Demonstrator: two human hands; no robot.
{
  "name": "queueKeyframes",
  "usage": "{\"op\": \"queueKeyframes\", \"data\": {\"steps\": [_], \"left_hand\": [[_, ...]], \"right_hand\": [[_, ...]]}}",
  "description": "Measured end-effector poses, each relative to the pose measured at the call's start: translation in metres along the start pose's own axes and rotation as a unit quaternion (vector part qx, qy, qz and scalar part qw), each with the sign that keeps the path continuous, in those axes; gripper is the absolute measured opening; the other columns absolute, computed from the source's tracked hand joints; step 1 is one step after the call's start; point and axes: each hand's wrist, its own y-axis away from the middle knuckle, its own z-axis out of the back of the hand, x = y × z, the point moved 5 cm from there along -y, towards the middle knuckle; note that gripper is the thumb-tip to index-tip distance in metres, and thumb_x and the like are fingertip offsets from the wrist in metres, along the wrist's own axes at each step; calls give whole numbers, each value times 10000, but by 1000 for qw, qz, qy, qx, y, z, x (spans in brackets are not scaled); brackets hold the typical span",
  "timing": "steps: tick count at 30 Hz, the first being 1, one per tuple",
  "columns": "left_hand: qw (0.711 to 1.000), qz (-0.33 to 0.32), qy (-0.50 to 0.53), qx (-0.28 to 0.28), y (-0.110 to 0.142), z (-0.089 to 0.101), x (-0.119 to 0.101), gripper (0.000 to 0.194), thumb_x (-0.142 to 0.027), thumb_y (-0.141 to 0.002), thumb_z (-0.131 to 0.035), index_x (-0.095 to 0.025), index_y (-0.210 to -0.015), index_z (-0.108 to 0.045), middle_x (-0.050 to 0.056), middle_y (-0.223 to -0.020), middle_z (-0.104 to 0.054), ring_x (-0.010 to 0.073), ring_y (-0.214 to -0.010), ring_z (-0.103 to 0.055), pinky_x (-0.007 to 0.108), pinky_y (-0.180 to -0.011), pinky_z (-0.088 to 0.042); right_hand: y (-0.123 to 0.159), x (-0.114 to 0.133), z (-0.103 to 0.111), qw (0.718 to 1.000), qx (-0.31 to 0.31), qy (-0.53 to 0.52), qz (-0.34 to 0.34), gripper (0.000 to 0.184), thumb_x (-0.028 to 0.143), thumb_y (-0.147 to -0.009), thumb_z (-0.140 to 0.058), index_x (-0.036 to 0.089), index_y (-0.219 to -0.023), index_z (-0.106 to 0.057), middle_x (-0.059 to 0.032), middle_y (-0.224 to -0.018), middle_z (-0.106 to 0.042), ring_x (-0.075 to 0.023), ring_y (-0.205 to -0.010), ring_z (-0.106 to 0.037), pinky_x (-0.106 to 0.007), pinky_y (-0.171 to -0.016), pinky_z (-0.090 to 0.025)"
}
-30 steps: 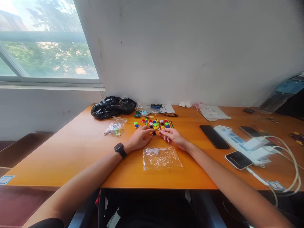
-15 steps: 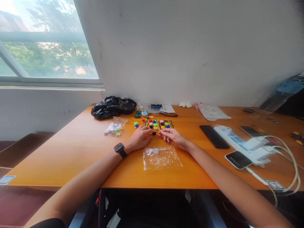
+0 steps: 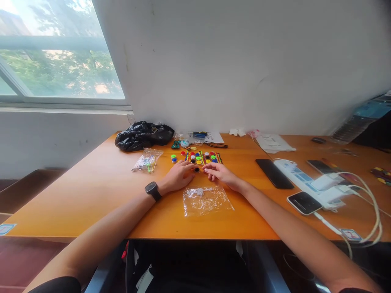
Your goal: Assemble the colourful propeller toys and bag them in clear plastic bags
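My left hand (image 3: 180, 176), with a dark watch on the wrist, rests on the wooden table with its thumb and fingers closed together towards the right. Facing it, my right hand (image 3: 220, 174) has its fingers pinched. A small black round piece (image 3: 197, 170) lies between the fingertips, with a thin dark line just above it. What exactly each hand grips is too small to make out. Just beyond are coloured round caps (image 3: 198, 161) in rows, with thin striped strips among them. Nearer me lies a clear plastic bag (image 3: 208, 205) with a whitish round piece on it.
On the left are a small clear bag of parts (image 3: 146, 160) and a black plastic bag (image 3: 143, 136). A dark phone (image 3: 274, 173), a white power strip (image 3: 297, 175) with chargers and cables, and another phone (image 3: 304, 202) lie to the right. Eyeglasses (image 3: 216, 144) sit near the wall.
The whole view has shifted slightly, with things appearing a little higher and further left. Both hands keep nearly the same pose around the small black piece.
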Motion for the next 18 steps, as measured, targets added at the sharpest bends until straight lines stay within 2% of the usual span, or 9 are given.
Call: {"op": "queueKeyframes", "data": {"steps": [6,11,18], "left_hand": [[1000,6,2,8,1,1,-1,352,-257,-1003,-628,-266,-1347,-697,93,-1148,-732,260,-1046,-670,424,-925,-543],[1000,-4,6,11,0,2,-2,347,-248,-1012,-616,-263,-1350,-695,89,-1164,-742,259,-1063,-678,421,-937,-541],[1000,-15,-11,8,0,-1,-1,335,-264,-1025,-601,-278,-1346,-698,84,-1193,-741,260,-1085,-676,428,-955,-543]], "right_hand": [[6,0,-2,1000,-6,12,-4,529,554,-819,-822,194,-1184,-689,-23,-773,-662,-169,-716,-617,-269,-615,-463],[7,1,-4,1000,-6,10,-4,510,555,-808,-828,199,-1149,-695,-25,-786,-646,-180,-751,-623,-266,-599,-451],[8,3,-4,1000,-6,12,-10,498,559,-827,-806,202,-1154,-690,-15,-759,-640,-159,-689,-591,-258,-579,-446]]}}
